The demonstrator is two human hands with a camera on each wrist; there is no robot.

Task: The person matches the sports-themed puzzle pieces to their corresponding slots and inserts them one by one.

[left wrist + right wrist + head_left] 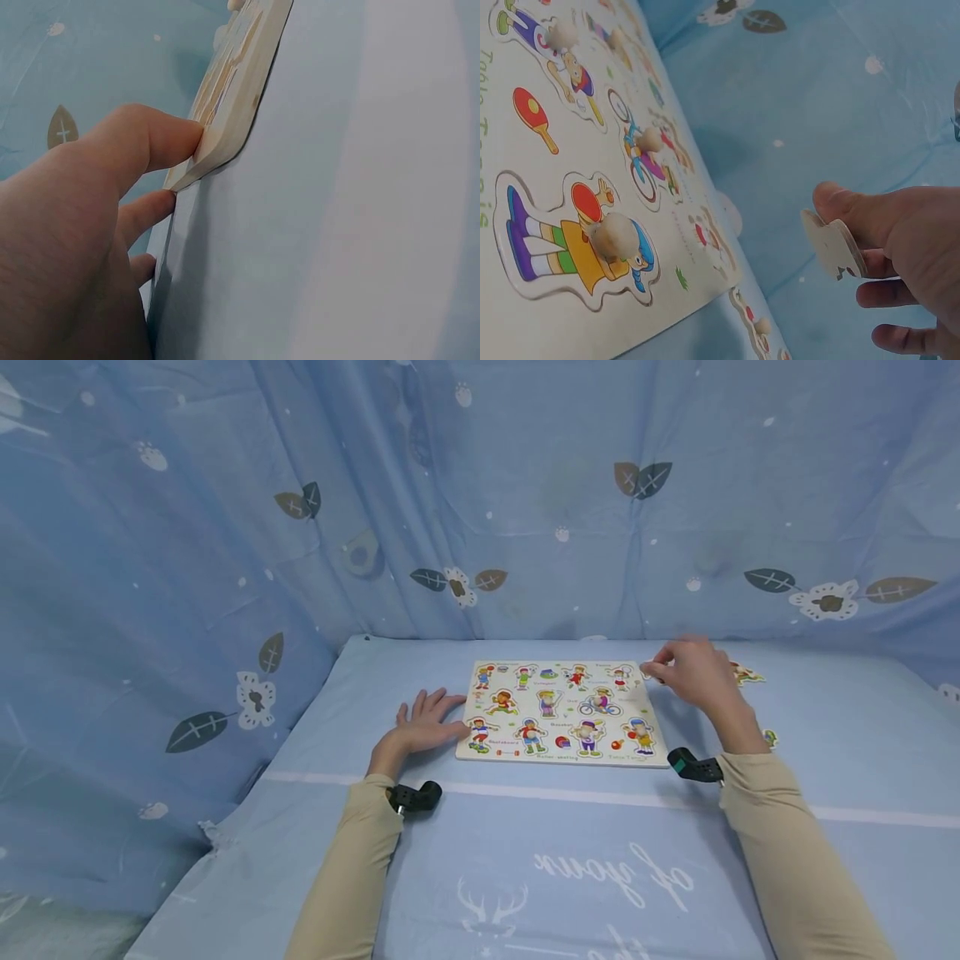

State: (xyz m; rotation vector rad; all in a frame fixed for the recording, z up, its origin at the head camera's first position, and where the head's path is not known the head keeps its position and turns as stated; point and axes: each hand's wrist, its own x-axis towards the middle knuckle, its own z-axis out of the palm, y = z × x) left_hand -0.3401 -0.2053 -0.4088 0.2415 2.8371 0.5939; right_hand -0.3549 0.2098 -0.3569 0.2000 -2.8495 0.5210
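Observation:
A wooden peg puzzle board (595, 721) lies flat on the cloth, its sports figures carrying round knobs. Beside its left edge is my left hand (429, 724), fingers spread. In the left wrist view the thumb (180, 141) presses on the board's corner (225, 142), and a finger touches its side. My right hand (697, 672) is just off the board's far right corner. Between thumb and fingers it pinches a thin wooden puzzle piece (832, 246). That piece's printed face is mostly turned away in the right wrist view. A table tennis figure (577, 244) sits in the board there.
Loose puzzle pieces (747, 674) lie on the cloth behind the right hand, and a small one (770, 737) is beside the right wrist. A blue patterned curtain (540, 510) hangs along the far side. Light blue cloth (525, 835) covers the table.

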